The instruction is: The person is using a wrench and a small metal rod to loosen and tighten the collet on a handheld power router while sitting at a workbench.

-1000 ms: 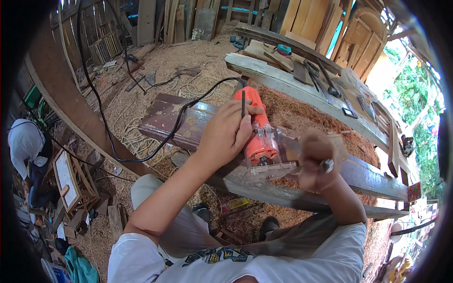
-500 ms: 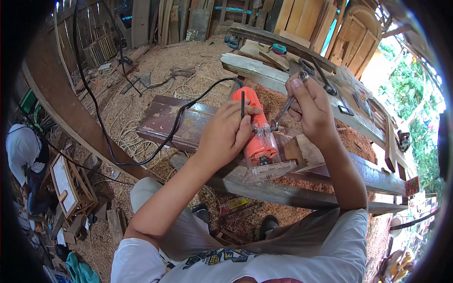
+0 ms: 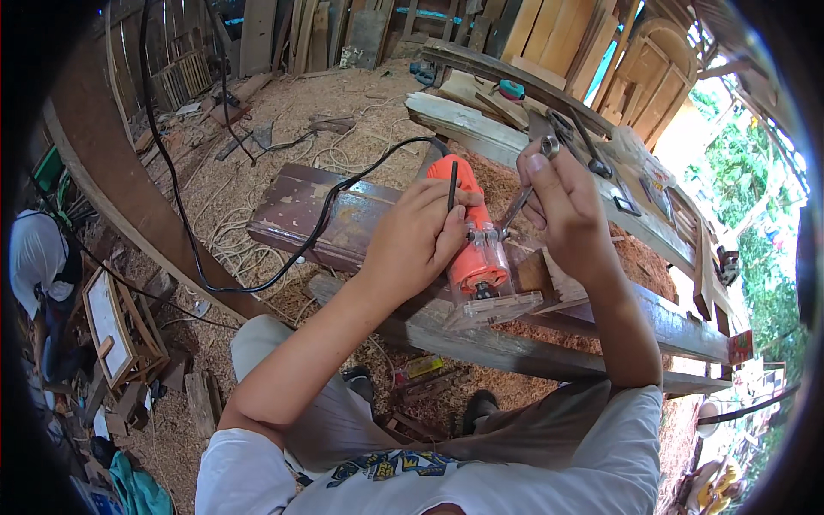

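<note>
An orange trim router [image 3: 482, 268] with a clear plastic base [image 3: 493, 311] lies tilted on the wooden boards before me. My left hand [image 3: 414, 230] is closed around its body, and a thin dark rod [image 3: 453, 182] sticks up between thumb and forefinger. In my closed right hand [image 3: 568, 206] is a metal wrench [image 3: 517, 206]. Its ring end shows above my thumb, while the lower end meets the clamp hardware on the router's side. My fingertips on the router's far side are partly hidden.
A black power cord [image 3: 322, 225] loops from the router across a brown painted board [image 3: 296, 215]. Farther right, tools lie on a long plank [image 3: 468, 120]. Wood shavings and tangled rope [image 3: 232, 232] cover the floor. Another person [image 3: 39, 266] is at the far left.
The view has shifted slightly. My right hand and the wrench have turned a little, with the wrench's lower end still at the clamp. My left hand keeps its hold on the router.
</note>
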`<state>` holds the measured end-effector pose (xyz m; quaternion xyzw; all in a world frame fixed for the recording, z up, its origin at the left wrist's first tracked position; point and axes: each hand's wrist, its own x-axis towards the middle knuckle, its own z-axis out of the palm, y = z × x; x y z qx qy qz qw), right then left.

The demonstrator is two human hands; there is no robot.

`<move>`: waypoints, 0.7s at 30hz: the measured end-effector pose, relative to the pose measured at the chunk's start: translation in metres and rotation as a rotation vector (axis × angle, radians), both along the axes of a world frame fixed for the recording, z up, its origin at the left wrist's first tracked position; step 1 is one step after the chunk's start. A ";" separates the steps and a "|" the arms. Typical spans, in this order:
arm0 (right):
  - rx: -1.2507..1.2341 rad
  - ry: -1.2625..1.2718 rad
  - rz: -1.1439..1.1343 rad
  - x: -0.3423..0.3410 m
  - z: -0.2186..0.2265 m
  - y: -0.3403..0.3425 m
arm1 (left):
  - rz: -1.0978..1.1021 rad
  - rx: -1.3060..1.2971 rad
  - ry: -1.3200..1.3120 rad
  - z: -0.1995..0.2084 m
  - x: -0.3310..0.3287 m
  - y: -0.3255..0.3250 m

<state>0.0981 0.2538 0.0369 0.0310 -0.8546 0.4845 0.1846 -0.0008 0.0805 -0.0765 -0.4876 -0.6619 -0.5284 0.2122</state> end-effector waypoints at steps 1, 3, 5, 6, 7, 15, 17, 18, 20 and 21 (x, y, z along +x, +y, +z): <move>0.165 0.079 -0.057 0.003 0.000 -0.002 | -0.004 0.004 0.000 0.001 0.000 0.000; 0.169 0.096 -0.070 0.006 -0.002 -0.002 | -0.008 0.005 -0.034 0.002 0.001 0.000; 0.166 0.107 -0.074 0.007 -0.006 0.000 | -0.021 0.000 -0.036 0.003 0.001 0.000; 0.171 0.156 -0.074 0.006 -0.008 0.002 | -0.035 -0.005 -0.035 0.004 0.001 0.000; 0.172 0.201 -0.071 0.005 -0.011 0.003 | -0.031 -0.008 -0.043 0.005 -0.001 0.000; 0.224 0.192 -0.092 0.013 -0.012 -0.007 | -0.054 -0.042 -0.038 0.006 -0.002 0.002; 0.353 0.266 -0.090 0.019 -0.020 -0.006 | -0.051 -0.035 -0.042 0.007 -0.001 0.003; 0.422 0.392 -0.010 0.023 -0.023 -0.005 | -0.047 -0.030 -0.048 0.007 0.000 0.003; 0.484 0.518 0.076 0.032 -0.032 -0.003 | -0.035 -0.032 -0.026 0.004 -0.001 0.002; 0.570 0.531 0.174 0.038 -0.036 0.001 | -0.026 -0.033 -0.005 0.003 -0.002 0.001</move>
